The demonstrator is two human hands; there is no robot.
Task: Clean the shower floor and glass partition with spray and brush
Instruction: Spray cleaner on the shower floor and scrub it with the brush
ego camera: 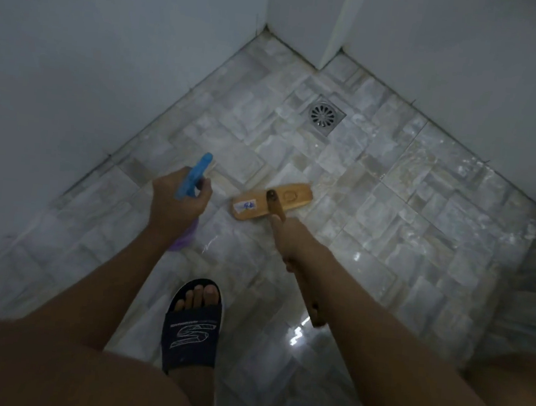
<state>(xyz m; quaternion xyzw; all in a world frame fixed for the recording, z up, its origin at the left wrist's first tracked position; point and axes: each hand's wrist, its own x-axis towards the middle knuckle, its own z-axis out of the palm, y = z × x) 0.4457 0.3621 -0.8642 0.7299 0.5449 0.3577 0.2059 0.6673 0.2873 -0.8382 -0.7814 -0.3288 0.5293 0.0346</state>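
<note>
My left hand (pixel 178 200) grips a spray bottle (pixel 194 177) with a blue trigger head and a purple body that shows below the hand; its nozzle points toward the left wall. My right hand (pixel 289 237) grips the wooden handle of a long brush. The brush's wooden head (pixel 271 201) lies flat on the wet, grey tiled shower floor (pixel 390 214), just right of the bottle. The end of the handle sticks out beneath my right forearm.
A round metal drain (pixel 326 114) sits in the floor near the far corner. White walls (pixel 76 70) close the floor at left and back, with a jutting corner at the back right. My foot in a dark slide sandal (pixel 192 325) stands behind the brush.
</note>
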